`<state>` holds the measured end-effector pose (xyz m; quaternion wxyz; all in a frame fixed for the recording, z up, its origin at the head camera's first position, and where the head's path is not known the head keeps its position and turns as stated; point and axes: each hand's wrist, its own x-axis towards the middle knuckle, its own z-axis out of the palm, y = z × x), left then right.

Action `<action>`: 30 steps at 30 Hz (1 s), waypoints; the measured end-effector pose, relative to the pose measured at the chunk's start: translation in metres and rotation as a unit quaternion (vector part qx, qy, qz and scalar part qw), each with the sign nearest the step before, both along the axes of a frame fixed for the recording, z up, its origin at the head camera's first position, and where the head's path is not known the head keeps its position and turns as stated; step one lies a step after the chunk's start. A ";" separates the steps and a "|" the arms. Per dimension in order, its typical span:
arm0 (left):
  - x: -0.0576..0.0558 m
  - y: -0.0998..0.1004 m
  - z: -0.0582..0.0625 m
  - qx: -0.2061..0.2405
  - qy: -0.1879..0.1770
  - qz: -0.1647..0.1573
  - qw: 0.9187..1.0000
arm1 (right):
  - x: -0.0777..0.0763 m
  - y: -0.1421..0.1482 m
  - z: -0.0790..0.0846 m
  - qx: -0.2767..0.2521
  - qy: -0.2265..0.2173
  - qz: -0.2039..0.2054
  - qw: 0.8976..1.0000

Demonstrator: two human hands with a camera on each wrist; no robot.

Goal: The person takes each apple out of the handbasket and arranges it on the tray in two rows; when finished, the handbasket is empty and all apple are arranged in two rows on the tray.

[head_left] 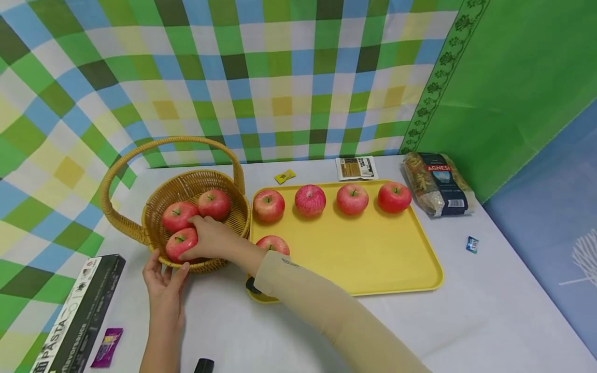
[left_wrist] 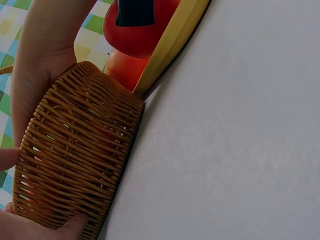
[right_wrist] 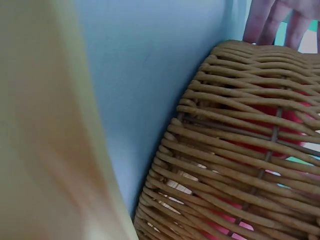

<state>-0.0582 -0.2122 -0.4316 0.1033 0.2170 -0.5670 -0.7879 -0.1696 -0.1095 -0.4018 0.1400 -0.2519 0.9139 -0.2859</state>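
Observation:
A brown wicker basket (head_left: 200,181) with a tall arched handle holds three red apples. My right hand (head_left: 212,239) reaches in over the near right rim, its thumb and fingers around the front apple (head_left: 179,244). Behind that one sit the left apple (head_left: 179,215) and the back apple (head_left: 214,203). With my left hand (head_left: 163,282) I hold the basket's near left side. In the left wrist view, the thumb (left_wrist: 75,225) lies against the weave. The right wrist view shows the basket wall (right_wrist: 240,150), with red apple skin through its gaps.
Right of the basket lies a yellow tray (head_left: 354,259) with several apples, four-sided and shallow. A pasta bag (head_left: 438,184) lies beyond its right corner, a flat packet (head_left: 356,168) behind it. At left are a long pasta box (head_left: 79,311) and a purple packet (head_left: 107,347).

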 end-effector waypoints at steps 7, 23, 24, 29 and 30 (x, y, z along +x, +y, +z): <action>-0.001 0.000 -0.001 0.000 0.009 0.006 1.000 | -0.003 -0.004 -0.001 0.011 -0.003 0.023 1.000; 0.000 0.000 0.002 -0.009 -0.007 -0.004 1.000 | 0.001 0.000 0.002 0.029 0.041 0.029 0.998; 0.000 0.000 0.002 -0.012 -0.009 -0.006 1.000 | 0.001 0.001 0.002 0.025 0.040 0.029 0.998; 0.000 0.000 0.002 -0.023 -0.011 -0.010 1.000 | -0.001 0.003 -0.001 -0.002 0.038 0.028 0.999; 0.000 0.000 0.002 -0.025 -0.010 -0.010 1.000 | -0.001 0.003 -0.001 -0.005 0.038 0.027 0.999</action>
